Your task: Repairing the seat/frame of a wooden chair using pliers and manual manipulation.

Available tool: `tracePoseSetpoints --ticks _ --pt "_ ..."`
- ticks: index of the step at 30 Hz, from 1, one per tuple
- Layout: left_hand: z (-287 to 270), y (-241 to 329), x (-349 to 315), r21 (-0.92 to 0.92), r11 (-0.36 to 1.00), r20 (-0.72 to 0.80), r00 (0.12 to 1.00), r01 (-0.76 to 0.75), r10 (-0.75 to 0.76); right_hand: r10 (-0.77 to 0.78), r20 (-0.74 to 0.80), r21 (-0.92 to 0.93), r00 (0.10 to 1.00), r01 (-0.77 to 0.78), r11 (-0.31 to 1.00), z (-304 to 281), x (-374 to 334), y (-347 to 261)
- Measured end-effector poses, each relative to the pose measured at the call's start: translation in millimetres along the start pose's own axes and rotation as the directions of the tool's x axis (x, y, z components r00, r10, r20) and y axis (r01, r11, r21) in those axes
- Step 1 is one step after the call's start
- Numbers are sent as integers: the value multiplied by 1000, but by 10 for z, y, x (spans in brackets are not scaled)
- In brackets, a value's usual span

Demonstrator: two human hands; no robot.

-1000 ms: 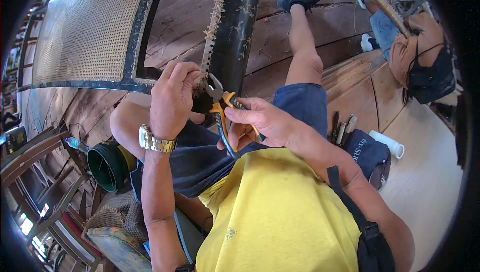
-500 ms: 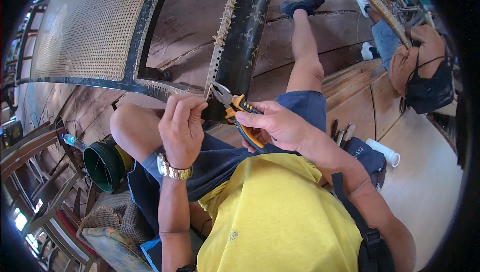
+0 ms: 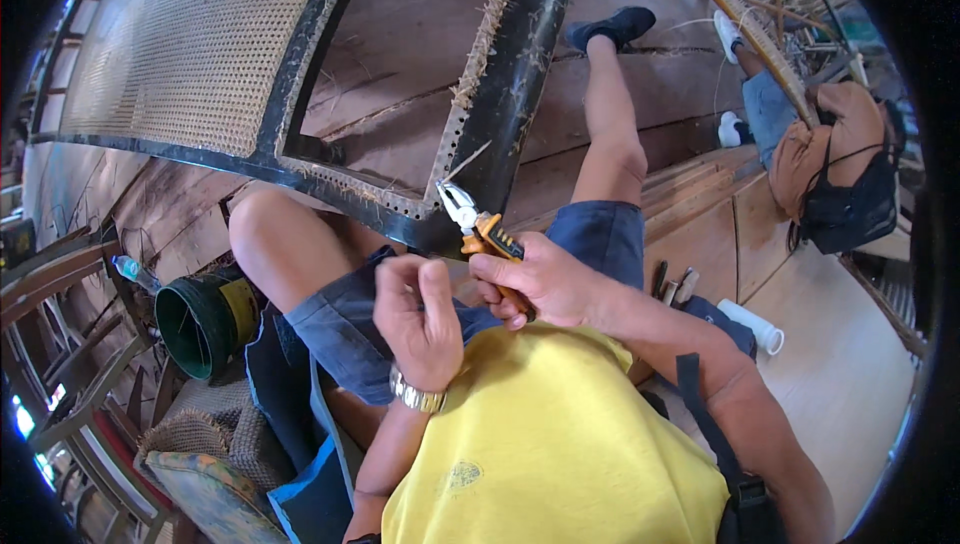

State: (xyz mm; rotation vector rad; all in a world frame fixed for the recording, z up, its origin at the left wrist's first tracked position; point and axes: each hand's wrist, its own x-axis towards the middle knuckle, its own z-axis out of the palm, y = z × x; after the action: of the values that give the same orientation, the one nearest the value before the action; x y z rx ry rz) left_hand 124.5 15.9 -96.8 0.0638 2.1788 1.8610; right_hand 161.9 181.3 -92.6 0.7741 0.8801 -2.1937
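My right hand [image 3: 548,279] is wrapped round the orange-and-black handles of a pair of pliers [image 3: 462,209]. The jaws are at the near corner of a dark wooden frame [image 3: 515,74], beside a row of small drilled holes. A short, pale cane strand [image 3: 470,160] slants up from the jaw tips; whether they grip it is unclear. My left hand [image 3: 420,319], with a metal watch at the wrist, is raised in front of my yellow shirt. Its fingers are loosely bent, the thumb stands apart, and nothing shows in it. Frayed cane ends [image 3: 490,29] bristle along the frame's edge.
Woven cane panel [image 3: 190,44] fills the frame's left part. A dark green bucket [image 3: 195,329] stands at left near stacked chair frames [image 3: 60,384]. At right are a white tube [image 3: 752,327], several tool handles [image 3: 675,287] and a seated person [image 3: 835,159] with a black bag.
My left hand has drawn back from the frame's corner toward my chest, and its fingers have loosened. The pliers remain by the corner, where a pale strand now shows at the jaws.
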Motion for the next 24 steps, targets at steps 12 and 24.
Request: tracePoseSetpoints --ticks 12,24 --pt "89 -68 -144 -697 125 716 694 706 74 -689 290 -619 664 680 394 573 -708 -411" --pt "-183 -124 569 366 834 80 906 -414 415 -351 -305 -79 885 344 936 -811 -733 8"
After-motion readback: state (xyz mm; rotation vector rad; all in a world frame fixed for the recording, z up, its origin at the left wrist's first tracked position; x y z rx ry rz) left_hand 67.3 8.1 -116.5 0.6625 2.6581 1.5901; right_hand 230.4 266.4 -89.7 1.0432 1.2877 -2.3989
